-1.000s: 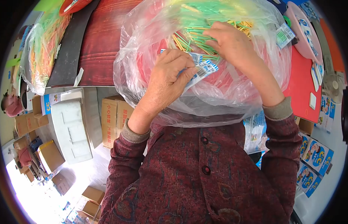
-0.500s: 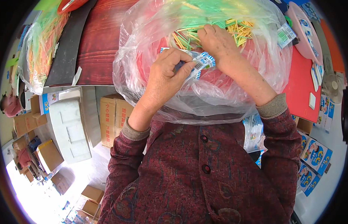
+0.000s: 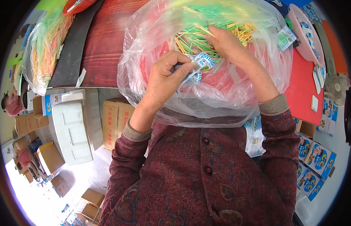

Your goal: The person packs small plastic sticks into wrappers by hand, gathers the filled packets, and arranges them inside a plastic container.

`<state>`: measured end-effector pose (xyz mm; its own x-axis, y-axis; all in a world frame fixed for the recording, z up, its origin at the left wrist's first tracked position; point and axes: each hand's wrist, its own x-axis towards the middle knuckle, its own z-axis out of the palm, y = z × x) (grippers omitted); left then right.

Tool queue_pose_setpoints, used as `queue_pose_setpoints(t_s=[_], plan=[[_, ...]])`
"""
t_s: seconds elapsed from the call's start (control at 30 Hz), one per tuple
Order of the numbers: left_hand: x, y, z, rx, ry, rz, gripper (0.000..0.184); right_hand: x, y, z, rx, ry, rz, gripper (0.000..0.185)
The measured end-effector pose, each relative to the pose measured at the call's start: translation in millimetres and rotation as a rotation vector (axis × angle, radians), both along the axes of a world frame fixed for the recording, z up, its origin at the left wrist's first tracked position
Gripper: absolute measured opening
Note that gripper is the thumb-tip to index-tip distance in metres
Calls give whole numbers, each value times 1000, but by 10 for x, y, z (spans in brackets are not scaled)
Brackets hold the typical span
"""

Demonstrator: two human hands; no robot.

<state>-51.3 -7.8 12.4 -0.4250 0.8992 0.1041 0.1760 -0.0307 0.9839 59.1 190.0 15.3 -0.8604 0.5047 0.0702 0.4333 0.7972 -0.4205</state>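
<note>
My left hand [image 3: 166,75] pinches small blue-and-white printed packets [image 3: 202,64] between thumb and fingers, over the near side of a clear plastic bag [image 3: 139,49]. The bag lies wide open and holds a pile of thin green and yellow sticks [image 3: 190,39]. My right hand [image 3: 228,45] is in the bag at the pile, thumb and forefinger closed about the end of a pale stick [image 3: 202,29]. How many sticks it grips is hard to see. Another small packet [image 3: 286,37] rests on the bag's right side.
At the right stands a pink basin [image 3: 301,30] with packets, near a white block [image 3: 314,103] on the red tabletop [image 3: 301,90]. A second bag of sticks [image 3: 47,49] lies left. Cardboard boxes [image 3: 117,120] and a white chest [image 3: 72,132] stand below. Other people are far left.
My right hand has lifted slightly right and back from the pile, with the end of a pale stick now at its fingertips. My left hand keeps its hold on the packets, barely shifted.
</note>
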Motion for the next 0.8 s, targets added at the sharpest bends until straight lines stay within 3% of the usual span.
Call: queue_pose_setpoints(t_s=[0.07, 0.13, 0.27, 0.33, 0.43, 0.47, 0.53, 0.77, 0.8], plan=[[-21, -14, 21, -27, -57, -14, 7, 11, 28, 47, -107, 12, -22, 26], [-40, -16, 29, 66, -98, -73, 6, 69, 26, 150, -457, 223, -93, 31], [-54, 58, 123, 209, 5, -129, 7, 204, -37, 345, -510, 278, -23, 31], [-32, 158, 162, 392, 42, -96, 6, 247, -128, 415, -628, 94, -16, 27], [8, 335, 284, 463, 7, -108, 7, 325, -418, 502, -511, 215, -15, 24], [46, 380, 315, 463, 8, -109, 7, 343, -454, 492, -511, 216, -16, 24], [132, 467, 353, 246, -288, -260, 9, 392, -501, 453, -501, 209, -18, 28], [257, 595, 306, 159, -318, -271, 11, 521, -436, 449, -463, 51, 80, 30], [252, 593, 301, 161, -439, -262, 11, 496, -448, 477, -613, 91, 27, 26]])
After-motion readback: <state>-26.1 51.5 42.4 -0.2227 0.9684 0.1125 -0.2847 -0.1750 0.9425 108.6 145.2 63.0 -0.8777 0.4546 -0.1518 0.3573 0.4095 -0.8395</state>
